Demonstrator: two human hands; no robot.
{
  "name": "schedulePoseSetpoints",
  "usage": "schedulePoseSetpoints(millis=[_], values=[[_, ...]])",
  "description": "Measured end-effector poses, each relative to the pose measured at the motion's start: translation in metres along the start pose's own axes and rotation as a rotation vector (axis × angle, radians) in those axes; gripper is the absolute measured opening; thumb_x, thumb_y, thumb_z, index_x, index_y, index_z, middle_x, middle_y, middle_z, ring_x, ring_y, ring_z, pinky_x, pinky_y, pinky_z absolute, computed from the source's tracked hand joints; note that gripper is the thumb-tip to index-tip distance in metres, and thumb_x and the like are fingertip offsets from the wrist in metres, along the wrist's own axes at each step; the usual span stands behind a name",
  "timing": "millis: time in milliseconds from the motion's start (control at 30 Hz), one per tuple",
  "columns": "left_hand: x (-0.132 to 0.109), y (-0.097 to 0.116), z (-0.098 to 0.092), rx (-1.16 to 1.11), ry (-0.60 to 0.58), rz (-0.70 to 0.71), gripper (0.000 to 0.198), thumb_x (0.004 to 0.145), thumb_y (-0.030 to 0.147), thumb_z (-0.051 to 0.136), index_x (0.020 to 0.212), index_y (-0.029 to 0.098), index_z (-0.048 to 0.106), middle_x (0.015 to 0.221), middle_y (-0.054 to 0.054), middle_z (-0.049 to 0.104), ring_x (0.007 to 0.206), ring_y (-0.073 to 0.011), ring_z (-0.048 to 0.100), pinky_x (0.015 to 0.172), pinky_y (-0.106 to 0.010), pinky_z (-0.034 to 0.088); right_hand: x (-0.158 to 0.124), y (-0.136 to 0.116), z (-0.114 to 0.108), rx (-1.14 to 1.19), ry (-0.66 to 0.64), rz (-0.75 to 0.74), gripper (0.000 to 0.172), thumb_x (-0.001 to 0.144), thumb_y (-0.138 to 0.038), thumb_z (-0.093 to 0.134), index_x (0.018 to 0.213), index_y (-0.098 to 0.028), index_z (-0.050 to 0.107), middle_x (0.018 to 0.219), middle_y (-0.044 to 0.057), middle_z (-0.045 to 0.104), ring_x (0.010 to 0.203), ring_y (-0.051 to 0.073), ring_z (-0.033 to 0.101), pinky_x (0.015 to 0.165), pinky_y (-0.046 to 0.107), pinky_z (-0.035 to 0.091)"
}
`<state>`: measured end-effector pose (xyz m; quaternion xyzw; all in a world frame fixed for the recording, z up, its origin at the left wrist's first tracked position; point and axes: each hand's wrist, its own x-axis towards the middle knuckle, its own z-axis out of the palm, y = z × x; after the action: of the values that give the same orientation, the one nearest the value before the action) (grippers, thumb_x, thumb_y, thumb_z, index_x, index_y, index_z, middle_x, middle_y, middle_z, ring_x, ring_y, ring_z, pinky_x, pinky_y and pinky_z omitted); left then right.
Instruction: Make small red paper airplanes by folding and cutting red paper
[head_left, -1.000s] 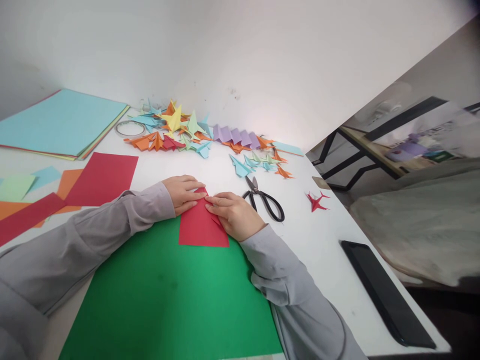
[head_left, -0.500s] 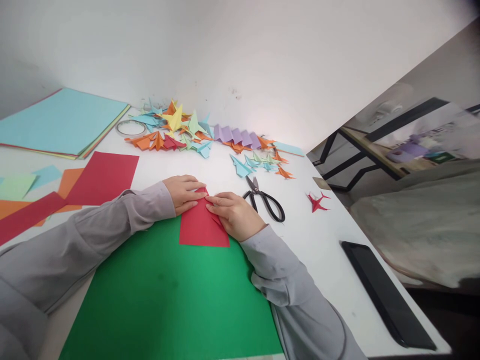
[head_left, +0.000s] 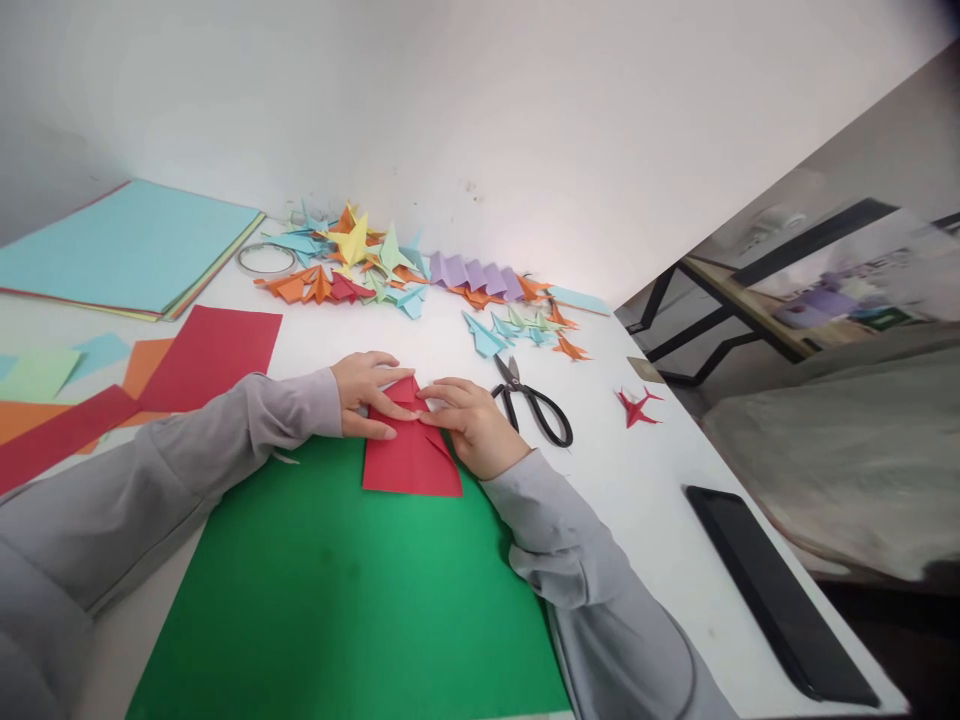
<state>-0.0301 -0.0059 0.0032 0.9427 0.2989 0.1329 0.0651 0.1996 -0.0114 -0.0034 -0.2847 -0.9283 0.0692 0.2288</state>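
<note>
A red sheet of paper [head_left: 412, 465], its top corners folded in to a point, lies on a large green sheet [head_left: 345, 590]. My left hand [head_left: 367, 393] rests on its upper left part with fingers spread, pressing it flat. From the right, my right hand [head_left: 480, 428] has its fingers and thumb closed at the folded right edge near the centre crease. Part of the right fold is hidden beneath those fingers. Just beyond my right hand lie black-handled scissors [head_left: 538, 402], blades partly apart.
Folded paper cranes [head_left: 352, 245] in several colours lie along the wall, with a roll of tape [head_left: 266, 259] beside them. Stacked coloured sheets [head_left: 127, 240] and red paper pieces [head_left: 217, 358] are at left. A red crane [head_left: 637, 407] and a black phone-like slab [head_left: 780, 595] lie at right.
My left hand's fingers have spread apart and its thumb has come lower over the paper. The folded top and centre crease show more now. My right hand stays at the right fold.
</note>
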Motion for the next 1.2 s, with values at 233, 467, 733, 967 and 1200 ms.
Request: schedulePoseSetpoints(millis=[233,467,733,967,1200], values=[[0.0,0.01,0.001,0.028,-0.016,-0.055,0.038,0.071,0.053,0.057,0.107,0.041,0.062,0.135,-0.007,0.043,0.118,-0.0366,0.036,0.092,-0.053,0.031,0.001,0.005,0.003,0.119,0.014,0.032,0.047,0.071,0.004,0.039,0.089,-0.026,0.07,0.105,0.004,0.064,0.102,0.018,0.054,0.087,0.039,0.042],[0.001,0.015,0.004,0.068,0.021,-0.048,0.038,0.07,0.049,0.059,0.107,0.039,0.062,0.135,-0.006,0.042,0.116,-0.0343,0.038,0.092,-0.051,0.032,0.001,0.004,0.004,0.147,0.04,0.052,0.047,0.069,0.004,0.039,0.087,-0.025,0.07,0.103,0.004,0.065,0.1,0.019,0.055,0.086,0.04,0.042],[0.002,0.013,0.002,0.079,0.026,-0.009,0.035,0.072,0.045,0.057,0.105,0.038,0.063,0.123,-0.006,0.051,0.115,-0.0313,0.04,0.095,-0.047,0.034,0.001,0.005,0.003,0.186,0.056,0.086,0.043,0.071,0.001,0.039,0.087,-0.025,0.069,0.1,0.002,0.067,0.102,0.018,0.055,0.089,0.039,0.042],[0.002,0.013,0.003,0.075,0.047,0.009,0.034,0.072,0.042,0.058,0.105,0.037,0.064,0.123,-0.005,0.051,0.116,-0.0298,0.04,0.097,-0.047,0.033,0.008,-0.012,-0.003,0.073,0.036,0.165,0.029,0.087,-0.018,0.038,0.108,-0.019,0.059,0.108,0.006,0.065,0.102,0.018,0.054,0.089,0.038,0.04],[0.002,0.013,0.004,0.069,0.062,0.017,0.03,0.07,0.041,0.059,0.096,0.03,0.069,0.123,-0.009,0.052,0.115,-0.0305,0.042,0.097,-0.047,0.033,0.014,-0.039,-0.012,-0.345,-0.108,0.046,0.028,0.091,-0.024,0.035,0.105,-0.015,0.057,0.098,0.008,0.068,0.096,0.022,0.055,0.098,0.049,0.024]])
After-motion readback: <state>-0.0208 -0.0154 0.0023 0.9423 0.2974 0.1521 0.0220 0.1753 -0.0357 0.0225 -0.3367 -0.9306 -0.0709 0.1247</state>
